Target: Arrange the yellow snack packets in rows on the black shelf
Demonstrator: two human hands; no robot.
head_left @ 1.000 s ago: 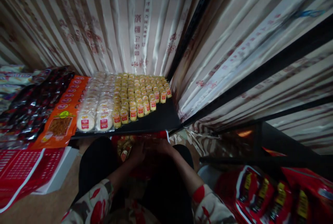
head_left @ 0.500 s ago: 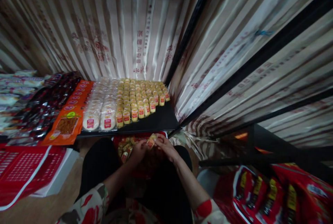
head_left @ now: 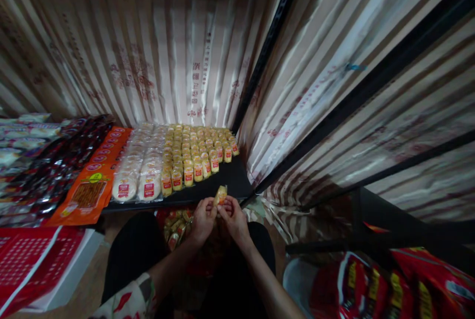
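Observation:
One small yellow snack packet (head_left: pixel 221 194) with an orange-red label stands tilted between my fingertips, just in front of the black shelf's edge. My left hand (head_left: pixel 203 220) pinches it from the left, while my right hand (head_left: pixel 233 216) grips it from the right. Below my hands a red basket (head_left: pixel 160 220) between my knees holds more yellow packets (head_left: pixel 178 225) of the same look. Beyond, several rows of upright yellow packets (head_left: pixel 188 173) line the black shelf (head_left: pixel 222 183), their red labels facing me.
Left of the yellow rows lie round white wrapped crackers (head_left: pixel 149 185), an orange pretzel bag (head_left: pixel 87 193) and dark packets (head_left: pixel 48 180). A red perforated basket (head_left: pixel 33 259) is at lower left. Red bags (head_left: pixel 371 284) sit at lower right. Black metal bars (head_left: pixel 315 136) and a pleated curtain (head_left: pixel 166 52) enclose the shelf.
Both hands have lifted the yellow packet from over the basket up toward the shelf edge, and it is now more upright. The camera view has shifted slightly.

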